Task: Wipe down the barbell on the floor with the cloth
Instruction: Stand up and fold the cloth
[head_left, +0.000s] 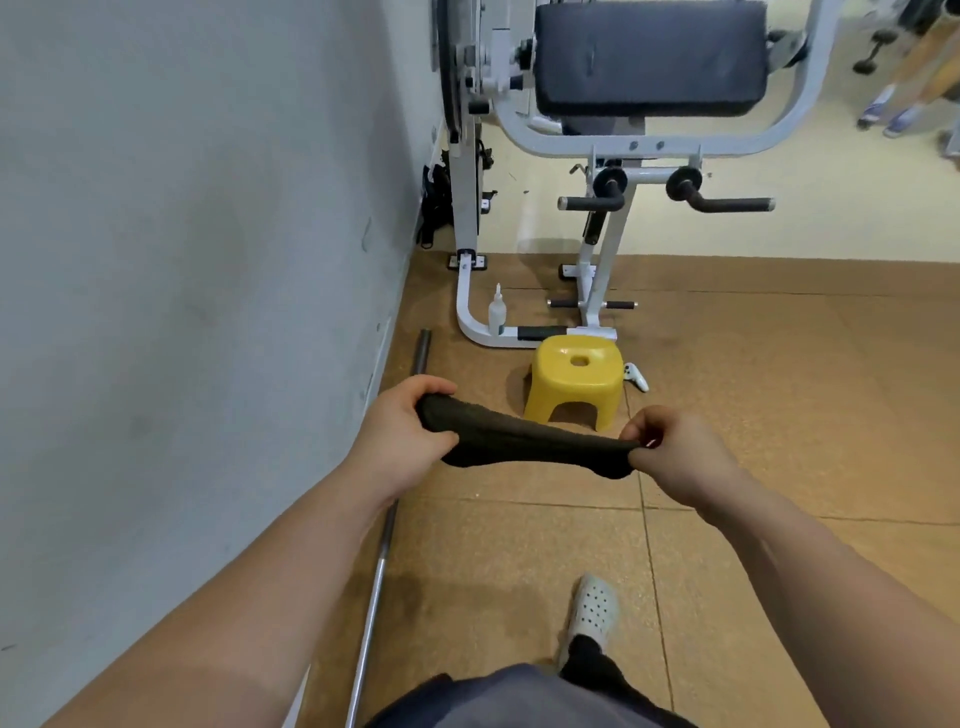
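Observation:
A long steel barbell (375, 587) lies on the brown floor along the foot of the grey wall, its dark far end near the white machine. A dark cloth (519, 441) is stretched in the air above the floor between both hands. My left hand (400, 436) grips its left end with curled fingers, directly over the bar and hiding part of it. My right hand (675, 457) pinches the right end. Neither the cloth nor either hand touches the bar.
A yellow plastic stool (574, 382) stands just beyond the cloth, a white game controller (636, 376) beside it. A white gym machine (597, 171) with a small plastic bottle (497, 312) at its base fills the back. My foot in a white clog (592, 613) is below. Another person's feet (888, 111) show top right.

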